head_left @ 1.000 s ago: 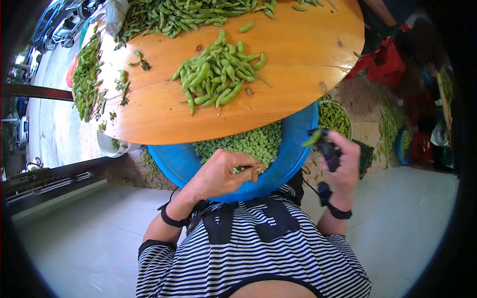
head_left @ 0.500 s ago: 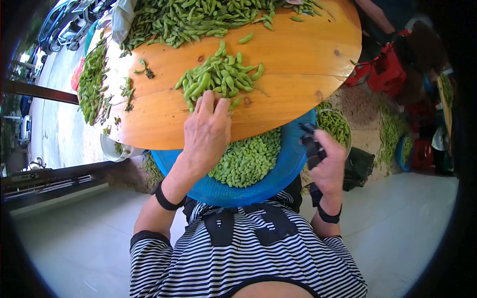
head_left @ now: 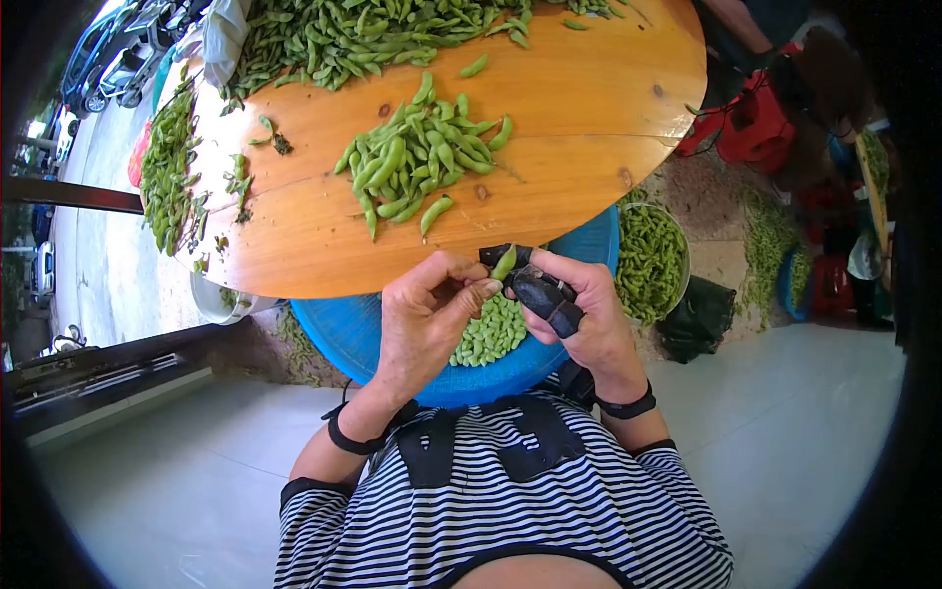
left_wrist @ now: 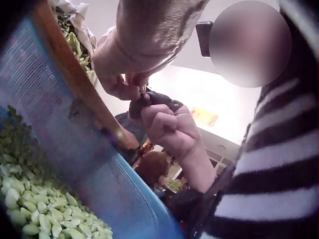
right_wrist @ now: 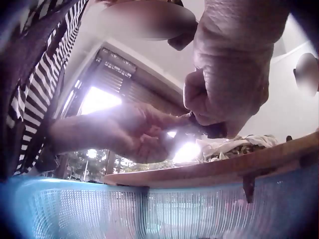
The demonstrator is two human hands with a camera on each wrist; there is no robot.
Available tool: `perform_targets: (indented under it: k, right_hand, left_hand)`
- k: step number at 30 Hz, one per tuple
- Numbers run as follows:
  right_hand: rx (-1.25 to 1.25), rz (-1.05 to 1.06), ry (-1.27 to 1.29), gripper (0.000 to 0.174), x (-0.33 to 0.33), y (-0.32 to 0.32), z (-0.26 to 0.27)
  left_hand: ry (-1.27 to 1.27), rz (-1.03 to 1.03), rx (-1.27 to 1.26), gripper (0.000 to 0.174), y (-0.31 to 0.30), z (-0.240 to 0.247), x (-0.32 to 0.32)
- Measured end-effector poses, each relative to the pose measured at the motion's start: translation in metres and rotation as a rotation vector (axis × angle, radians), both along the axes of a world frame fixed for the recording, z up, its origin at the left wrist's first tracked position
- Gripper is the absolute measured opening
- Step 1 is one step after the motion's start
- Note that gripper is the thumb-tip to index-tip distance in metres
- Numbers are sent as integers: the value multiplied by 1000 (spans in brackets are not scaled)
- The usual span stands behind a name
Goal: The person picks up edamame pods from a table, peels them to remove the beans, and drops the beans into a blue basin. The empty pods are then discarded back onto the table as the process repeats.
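Over the near side of the blue basket (head_left: pixel 339 344), both hands meet. My left hand (head_left: pixel 417 319) pinches a green soybean pod (head_left: pixel 504 263) between thumb and fingers. The pod stands upright against the head of a black hand tool (head_left: pixel 545 299), which my right hand (head_left: pixel 594 309) grips with curled fingers. What kind of tool it is stays unclear. In the left wrist view, the right hand (left_wrist: pixel 169 129) wraps the dark tool just below the left fingertips. Shelled green beans (head_left: pixel 496 334) lie in the basket under the hands. A small pile of pods (head_left: pixel 417 162) sits on the wooden table (head_left: pixel 579 147).
A large heap of pods (head_left: pixel 343 44) covers the table's far side, beside a pale bag (head_left: pixel 226 44). Stalks (head_left: pixel 167 177) lie along the left edge. To the right of the basket stands a bucket of pods (head_left: pixel 653 260); a red stool (head_left: pixel 756 123) is further back.
My left hand went from the beans in the basket up to the small pod pile, then back with a pod. The right hand moved inward with the tool to meet it.
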State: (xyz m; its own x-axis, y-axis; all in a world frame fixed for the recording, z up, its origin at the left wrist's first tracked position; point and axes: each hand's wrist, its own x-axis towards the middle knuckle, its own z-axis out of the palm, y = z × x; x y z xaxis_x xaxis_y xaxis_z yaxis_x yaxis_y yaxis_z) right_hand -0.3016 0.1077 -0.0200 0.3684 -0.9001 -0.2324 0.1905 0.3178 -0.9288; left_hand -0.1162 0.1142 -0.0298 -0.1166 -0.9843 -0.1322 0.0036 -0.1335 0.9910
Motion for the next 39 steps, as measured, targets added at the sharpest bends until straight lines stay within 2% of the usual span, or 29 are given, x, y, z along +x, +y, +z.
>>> perform_targets:
  k: [2,4,5,7,8,9,10,11,12,13,14,15,16,17,18,19,20,21,23,27,29,32,36,39]
  right_hand:
    - [-27,-11,28,17,2,0,-2]
    - [-55,-22,54,16,3,-1,-6]
    - [-141,-25,79,15,2,-1,-10]
    - [-227,-28,103,15,0,0,-12]
    - [-63,-12,-80,14,-3,1,-11]
    - [103,4,-261,13,-4,2,-9]
    - [104,3,-261,13,-5,3,-7]
    - [173,18,-366,13,-4,2,-4]
    - [241,35,-470,12,-4,2,-3]
    - [242,37,-471,12,-5,2,-3]
    - [184,39,-313,12,-8,3,-4]
    - [127,39,-153,12,-10,3,-6]
    - [127,36,-153,12,-8,2,-6]
    - [-222,8,122,14,-4,1,-7]
    - [-569,-19,398,17,-2,1,-7]
    - [-568,-17,399,17,-2,3,-6]
    - [-566,-7,460,21,-2,6,-2]
    - [-564,2,520,24,-2,7,3]
    - [-570,-1,512,23,-1,6,7]
    - [-586,9,555,27,-8,6,-2]
    - [-566,19,548,28,-6,7,-1]
    - [-593,-96,638,30,1,11,1]
    - [-606,-95,652,29,5,12,2]
    - [-605,-116,678,26,11,13,3]
  left_hand:
    - [-44,18,-76,9,2,-6,1]
    - [-265,31,-353,11,3,-11,2]
    - [-265,31,-353,11,6,-8,2]
    - [31,50,-24,15,11,2,0]
    - [30,51,-24,15,10,1,1]
    - [371,-9,159,16,8,-1,4]
    - [712,-70,343,17,7,-4,5]
    - [865,-141,371,18,7,-13,4]
    - [895,-140,396,18,6,-14,2]
    - [924,-139,421,18,6,-14,1]
    - [923,-138,422,18,4,-11,0]
    - [755,-119,401,21,1,-6,-1]
    - [587,-103,378,23,-1,-4,-3]
    - [587,-106,380,23,-2,-4,-4]
    - [328,-137,226,24,-2,-4,-5]
    - [69,-163,72,26,-2,-5,-6]
    - [-42,-168,27,27,-3,-4,-5]
    - [-42,-166,28,27,-4,-2,-4]
    - [-390,-244,-250,20,-6,6,-2]
    - [-350,-352,-159,17,-11,20,3]
    - [-165,-378,55,24,-11,20,6]
    - [-37,-335,-46,32,-8,4,3]
    - [-50,-361,46,31,-5,6,6]
    - [-153,-323,51,30,-3,10,-1]
